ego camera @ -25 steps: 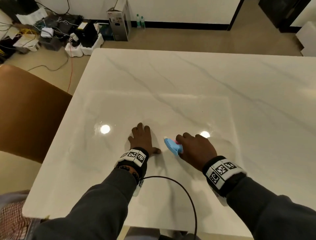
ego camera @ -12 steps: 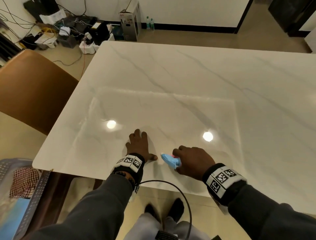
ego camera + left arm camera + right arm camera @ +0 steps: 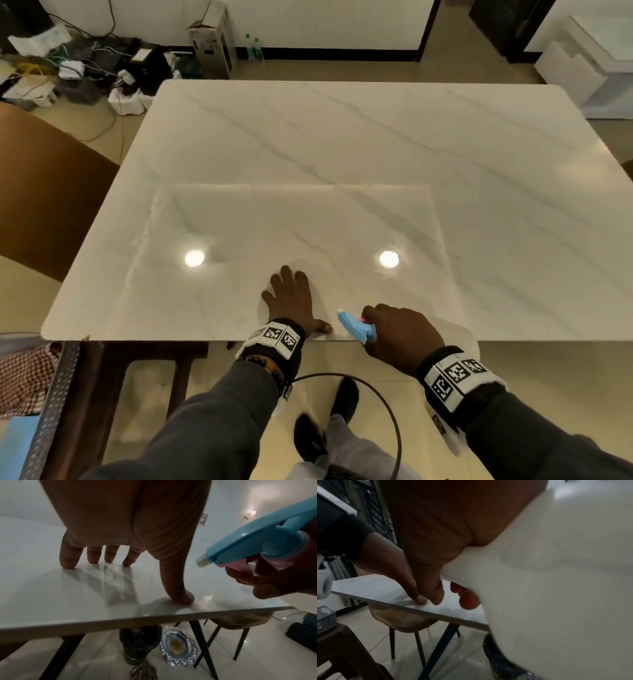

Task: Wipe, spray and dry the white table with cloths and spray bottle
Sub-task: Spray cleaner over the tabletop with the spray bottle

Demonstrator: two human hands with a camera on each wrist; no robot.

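The white marble table (image 3: 342, 164) fills the head view. My left hand (image 3: 291, 301) lies flat near its front edge, fingers spread and fingertips (image 3: 93, 558) touching the top. My right hand (image 3: 400, 339) grips a spray bottle (image 3: 356, 325) with a blue head and pink trigger, held over the front edge just right of the left thumb. The nozzle (image 3: 201, 561) points left and away from me. The bottle's white body (image 3: 556, 588) fills the right wrist view. No cloth lies on the table; a checked cloth (image 3: 20, 380) sits in a basket at lower left.
A brown chair (image 3: 44, 192) stands at the table's left side. Boxes, cables and bottles (image 3: 102, 75) clutter the floor beyond the far left corner. Under the table are a black-lined bin (image 3: 139, 642), a glass dish (image 3: 178, 647) and another checked cloth (image 3: 144, 672).
I have stepped back, so both hands now sit at the table's front edge instead of further in. The right hand with the bottle has drawn back over the edge.
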